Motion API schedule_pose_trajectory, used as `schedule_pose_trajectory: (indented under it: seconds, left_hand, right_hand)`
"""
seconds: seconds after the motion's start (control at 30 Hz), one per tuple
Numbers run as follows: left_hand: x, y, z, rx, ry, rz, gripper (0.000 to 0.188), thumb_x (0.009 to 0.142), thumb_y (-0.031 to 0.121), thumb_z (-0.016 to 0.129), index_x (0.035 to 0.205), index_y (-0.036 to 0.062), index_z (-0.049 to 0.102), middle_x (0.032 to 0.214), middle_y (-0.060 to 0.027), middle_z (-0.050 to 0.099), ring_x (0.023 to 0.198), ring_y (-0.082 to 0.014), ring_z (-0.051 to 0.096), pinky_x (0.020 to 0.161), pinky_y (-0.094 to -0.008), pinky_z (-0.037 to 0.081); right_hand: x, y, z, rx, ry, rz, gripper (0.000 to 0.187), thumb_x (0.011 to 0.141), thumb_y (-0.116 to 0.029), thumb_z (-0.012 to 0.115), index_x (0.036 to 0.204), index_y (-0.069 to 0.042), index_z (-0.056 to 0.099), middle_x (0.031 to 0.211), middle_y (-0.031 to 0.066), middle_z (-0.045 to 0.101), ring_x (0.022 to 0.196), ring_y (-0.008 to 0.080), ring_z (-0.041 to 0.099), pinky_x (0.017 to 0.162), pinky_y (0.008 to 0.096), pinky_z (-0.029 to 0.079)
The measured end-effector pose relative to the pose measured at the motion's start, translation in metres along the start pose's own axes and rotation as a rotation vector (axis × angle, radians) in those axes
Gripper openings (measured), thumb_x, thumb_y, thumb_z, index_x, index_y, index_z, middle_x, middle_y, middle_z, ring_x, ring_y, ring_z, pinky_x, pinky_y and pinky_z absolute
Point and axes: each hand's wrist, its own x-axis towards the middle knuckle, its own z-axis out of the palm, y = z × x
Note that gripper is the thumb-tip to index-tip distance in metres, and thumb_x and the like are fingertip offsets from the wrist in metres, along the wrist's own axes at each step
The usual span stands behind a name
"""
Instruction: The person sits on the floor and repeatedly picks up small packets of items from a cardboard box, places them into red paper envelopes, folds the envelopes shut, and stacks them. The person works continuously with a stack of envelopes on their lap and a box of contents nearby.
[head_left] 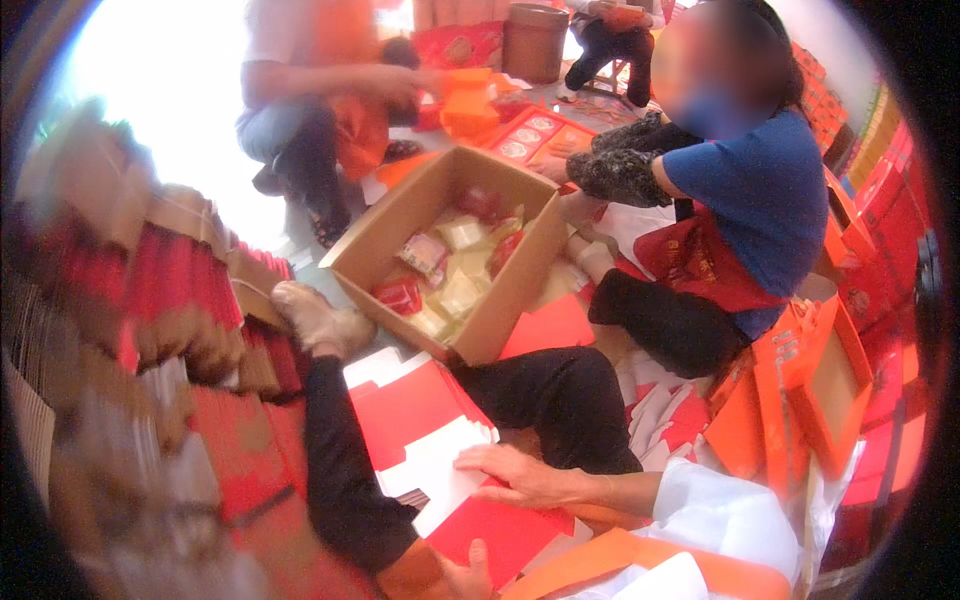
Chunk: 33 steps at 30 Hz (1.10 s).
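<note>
As the head view shows it, right hand [520,478]: palm down over the white sheet [445,448], fingers stretched and apart, clamped on nothing that shows.
Left hand [467,576]: nearer the wearer, thumb raised beside the near red sheet [490,532]; cut off below, so I cannot tell whether it grips.
Sheets: white under the right fingertips, near red just below that hand, far red sheet [408,412] beyond it to the left, all overlapping.
Black-trousered legs [345,460]: one left of the hands, one beyond the right hand.
Carton [518,290]: well beyond the hands, open, with wrapped packs [423,253] inside.
Co-worker in blue [765,185]: beyond and right of the right hand.
Board stacks [240,440]: left of both hands, blurred.
</note>
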Motion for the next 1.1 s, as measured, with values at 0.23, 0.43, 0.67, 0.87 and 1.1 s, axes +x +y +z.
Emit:
schedule_pose_trajectory:
  seconds: [0.23,0.43,0.67,0.87,1.1]
  left_hand:
    - [0.005,-0.008,-0.023,0.157,-0.215,0.040,0.018,0.085,0.011,0.050,0.093,-0.0040,0.054,0.096,-0.0104,0.055,0.089,-0.0200,0.054,0.078,-0.0300,0.043]
    - [0.014,-0.010,-0.036,0.159,-0.316,0.038,0.012,0.083,0.007,0.053,0.076,-0.0029,0.054,0.085,-0.0074,0.056,0.083,-0.0172,0.054,0.076,-0.0274,0.043]
    - [0.010,-0.017,-0.012,-0.164,0.041,0.152,0.050,0.072,-0.004,0.063,0.112,0.0049,0.034,0.096,-0.0090,0.054,0.089,-0.0186,0.054,0.087,-0.0331,0.042]
    - [0.015,0.026,-0.019,0.112,-0.198,0.144,0.026,0.073,0.012,0.068,0.093,0.0017,0.054,0.100,-0.0111,0.055,0.096,-0.0220,0.053,0.086,-0.0324,0.041]
    - [0.026,0.037,-0.009,0.181,-0.188,0.016,0.018,0.078,0.001,0.060,0.096,-0.0005,0.058,0.100,-0.0079,0.059,0.095,-0.0157,0.054,0.085,-0.0264,0.041]
  right_hand:
    - [-0.018,-0.005,-0.005,0.212,-0.319,0.172,0.040,0.084,-0.024,0.057,0.121,-0.009,0.051,0.080,0.0136,0.062,0.072,0.0239,0.059,0.067,0.0335,0.046]
    - [-0.025,-0.012,-0.015,0.412,-0.364,0.209,0.034,0.086,-0.020,0.056,0.117,-0.006,0.053,0.092,0.0141,0.061,0.082,0.0168,0.058,0.075,0.0283,0.045]
    - [-0.046,0.000,0.045,0.761,0.507,0.043,0.032,0.080,-0.006,0.060,0.110,-0.005,0.048,0.131,0.0147,0.034,0.121,0.0245,0.036,0.098,0.0385,0.032]
    - [-0.042,-0.022,0.013,0.575,-0.046,0.180,0.019,0.079,-0.005,0.058,0.097,-0.002,0.054,0.111,0.0106,0.050,0.105,0.0211,0.048,0.092,0.0323,0.037]
    - [-0.026,-0.034,0.006,0.672,0.054,0.537,0.017,0.082,-0.003,0.054,0.100,0.000,0.053,0.103,0.0082,0.054,0.101,0.0139,0.049,0.087,0.0261,0.039]
